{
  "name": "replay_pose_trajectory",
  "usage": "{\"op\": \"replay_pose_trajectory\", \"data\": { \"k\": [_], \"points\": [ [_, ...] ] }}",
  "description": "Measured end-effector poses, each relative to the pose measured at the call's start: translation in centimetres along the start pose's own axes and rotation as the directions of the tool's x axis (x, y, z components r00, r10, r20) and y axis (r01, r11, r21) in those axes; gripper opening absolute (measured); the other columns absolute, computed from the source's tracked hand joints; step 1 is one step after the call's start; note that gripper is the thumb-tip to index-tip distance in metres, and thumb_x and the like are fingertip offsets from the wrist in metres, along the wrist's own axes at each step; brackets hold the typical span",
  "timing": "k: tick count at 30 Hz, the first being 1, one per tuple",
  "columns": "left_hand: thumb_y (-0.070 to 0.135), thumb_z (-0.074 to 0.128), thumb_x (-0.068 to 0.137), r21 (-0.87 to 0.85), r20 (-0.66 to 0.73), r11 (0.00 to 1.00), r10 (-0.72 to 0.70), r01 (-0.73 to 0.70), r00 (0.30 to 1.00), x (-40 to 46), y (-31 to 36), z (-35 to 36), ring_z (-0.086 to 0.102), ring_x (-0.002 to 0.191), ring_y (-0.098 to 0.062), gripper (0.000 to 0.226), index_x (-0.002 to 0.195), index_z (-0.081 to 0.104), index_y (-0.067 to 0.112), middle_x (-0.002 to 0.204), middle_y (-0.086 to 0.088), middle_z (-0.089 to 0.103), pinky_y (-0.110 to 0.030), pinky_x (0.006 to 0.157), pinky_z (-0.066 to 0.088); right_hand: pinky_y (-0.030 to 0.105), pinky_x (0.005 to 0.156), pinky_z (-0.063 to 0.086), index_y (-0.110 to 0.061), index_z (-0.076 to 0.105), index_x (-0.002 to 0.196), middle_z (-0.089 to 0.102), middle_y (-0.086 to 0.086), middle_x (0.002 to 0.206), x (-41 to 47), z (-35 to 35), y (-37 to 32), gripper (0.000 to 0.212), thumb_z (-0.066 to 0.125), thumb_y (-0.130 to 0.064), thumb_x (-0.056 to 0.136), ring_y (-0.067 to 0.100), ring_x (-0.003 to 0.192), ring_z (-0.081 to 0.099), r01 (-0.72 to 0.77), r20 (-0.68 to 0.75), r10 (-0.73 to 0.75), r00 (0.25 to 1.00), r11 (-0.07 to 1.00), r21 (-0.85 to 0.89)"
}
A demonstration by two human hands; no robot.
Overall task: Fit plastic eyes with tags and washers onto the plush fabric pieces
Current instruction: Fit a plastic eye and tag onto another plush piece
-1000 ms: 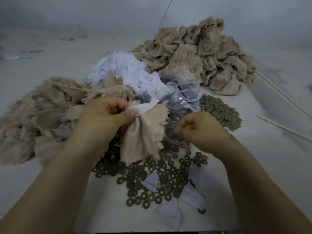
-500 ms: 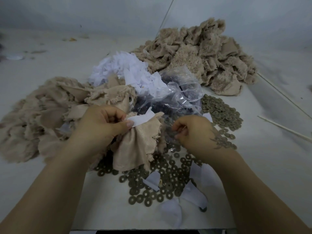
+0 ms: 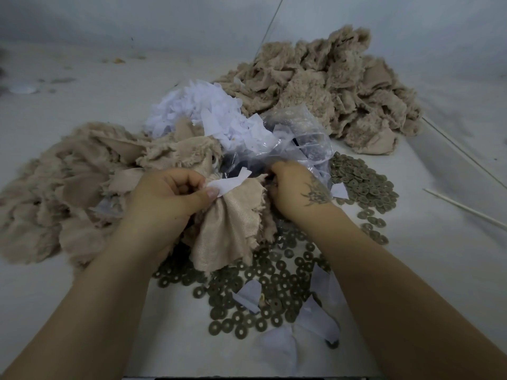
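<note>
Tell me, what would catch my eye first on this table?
Probably the two hands in the middle: the left hand pinches a beige plush fabric piece together with a white tag, while the right hand reaches into the clear plastic bag just behind. Under and around them lies a dark scatter of ring-shaped washers, with fluffy beige fabric heaps at the left and far right.

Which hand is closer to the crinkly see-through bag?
The right hand. Its fingers reach to the lower edge of the clear plastic bag. The left hand is farther off to the left, pinching the tan fabric piece and a white tag.
</note>
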State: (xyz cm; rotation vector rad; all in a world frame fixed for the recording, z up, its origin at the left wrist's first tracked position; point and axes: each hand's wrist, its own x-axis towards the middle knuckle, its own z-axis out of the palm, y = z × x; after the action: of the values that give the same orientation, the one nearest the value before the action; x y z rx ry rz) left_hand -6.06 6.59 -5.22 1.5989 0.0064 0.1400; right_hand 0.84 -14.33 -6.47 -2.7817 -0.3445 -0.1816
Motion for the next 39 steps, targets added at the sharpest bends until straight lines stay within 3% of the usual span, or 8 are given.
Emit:
{"op": "replay_pose_trajectory", "data": {
  "k": [12, 18, 24, 27, 30, 34, 36, 39],
  "points": [
    [0.008, 0.076, 0.081, 0.041, 0.039, 0.999, 0.005, -0.006, 0.999, -0.3, -0.2, 1.4, 0.052, 0.054, -0.024, 0.018, 0.066, 0.072, 0.017, 0.064, -0.015, 0.062, -0.031, 0.051, 0.048, 0.041, 0.078, 0.055, -0.027, 0.064, 0.079, 0.069, 0.007, 0.095, 1.2, -0.5, -0.5, 0.019, 0.052, -0.015, 0.088, 0.026, 0.079, 0.06, -0.017, 0.091, 0.021, 0.996, 0.999, -0.045],
    [0.008, 0.077, 0.079, 0.044, 0.069, 0.998, 0.039, -0.042, 0.997, -0.6, 0.1, 2.3, 0.054, 0.053, -0.018, 0.013, 0.069, 0.073, 0.014, 0.061, -0.006, 0.065, -0.027, 0.052, 0.047, 0.02, 0.06, 0.043, -0.036, 0.076, 0.099, 0.062, -0.014, 0.076, -2.3, -0.5, 0.4, 0.03, 0.056, -0.016, 0.089, 0.004, 0.067, 0.056, -0.115, -0.167, 0.188, 0.968, 0.922, 0.37],
    [0.006, 0.078, 0.077, -0.001, 0.111, 0.997, 0.078, -0.078, 0.991, -1.0, 0.7, 4.3, 0.06, 0.055, -0.009, 0.018, 0.066, 0.074, 0.02, 0.062, 0.002, 0.068, -0.021, 0.052, 0.051, 0.023, 0.054, 0.054, -0.025, 0.076, 0.077, 0.073, -0.004, 0.067, -4.8, -3.0, 1.3, 0.019, 0.071, -0.01, 0.087, 0.007, 0.057, 0.066, -0.366, 0.243, 0.278, 0.929, 0.602, 0.709],
    [0.008, 0.079, 0.077, 0.008, 0.138, 0.995, 0.102, -0.104, 0.985, -1.0, 1.0, 5.0, 0.061, 0.059, -0.014, 0.012, 0.07, 0.074, 0.017, 0.065, -0.006, 0.069, -0.03, 0.058, 0.054, 0.036, 0.069, 0.052, 0.0, 0.073, 0.101, 0.065, 0.023, 0.102, -5.6, -4.2, 2.0, 0.028, 0.07, -0.019, 0.08, 0.029, 0.085, 0.061, -0.52, 0.521, 0.044, 0.853, 0.171, 0.837],
    [0.017, 0.081, 0.071, -0.044, 0.146, 0.995, 0.1, -0.094, 0.984, -1.0, 1.2, 5.8, 0.062, 0.063, -0.019, 0.007, 0.07, 0.075, 0.018, 0.069, -0.008, 0.07, -0.041, 0.067, 0.055, 0.046, 0.096, 0.044, 0.004, 0.063, 0.125, 0.054, 0.033, 0.132, -5.9, -4.4, 2.6, 0.057, 0.071, -0.022, 0.075, 0.039, 0.111, 0.052, -0.568, 0.562, -0.112, 0.82, -0.028, 0.823],
    [0.027, 0.08, 0.063, -0.157, 0.121, 0.985, 0.096, -0.076, 0.988, -0.8, 0.9, 6.3, 0.065, 0.068, -0.016, 0.012, 0.072, 0.076, 0.02, 0.073, -0.004, 0.071, -0.034, 0.067, 0.057, 0.026, 0.061, 0.061, 0.003, 0.071, 0.11, 0.072, 0.016, 0.095, -6.0, -4.0, 2.8, 0.038, 0.067, -0.013, 0.076, 0.02, 0.072, 0.071, -0.594, 0.574, -0.151, 0.804, -0.194, 0.781],
    [0.029, 0.08, 0.062, -0.205, 0.111, 0.976, 0.091, -0.067, 0.99, -0.8, 0.7, 6.3, 0.065, 0.068, -0.014, 0.014, 0.072, 0.076, 0.021, 0.073, -0.003, 0.071, -0.028, 0.063, 0.057, 0.018, 0.047, 0.055, 0.002, 0.072, 0.102, 0.07, 0.01, 0.077, -6.1, -3.7, 2.7, 0.029, 0.066, -0.006, 0.075, 0.012, 0.059, 0.068, -0.621, 0.607, -0.135, 0.783, -0.138, 0.771],
    [0.025, 0.081, 0.06, -0.234, 0.158, 0.972, 0.071, -0.032, 0.985, -0.7, 0.5, 6.3, 0.066, 0.069, -0.014, 0.014, 0.071, 0.076, 0.019, 0.073, -0.003, 0.071, -0.025, 0.065, 0.058, 0.028, 0.06, 0.055, 0.006, 0.067, 0.108, 0.067, 0.016, 0.081, -6.0, -2.8, 2.3, 0.028, 0.059, 0.008, 0.082, 0.023, 0.069, 0.065, -0.585, 0.591, -0.012, 0.807, 0.126, 0.801]
  ]
}}
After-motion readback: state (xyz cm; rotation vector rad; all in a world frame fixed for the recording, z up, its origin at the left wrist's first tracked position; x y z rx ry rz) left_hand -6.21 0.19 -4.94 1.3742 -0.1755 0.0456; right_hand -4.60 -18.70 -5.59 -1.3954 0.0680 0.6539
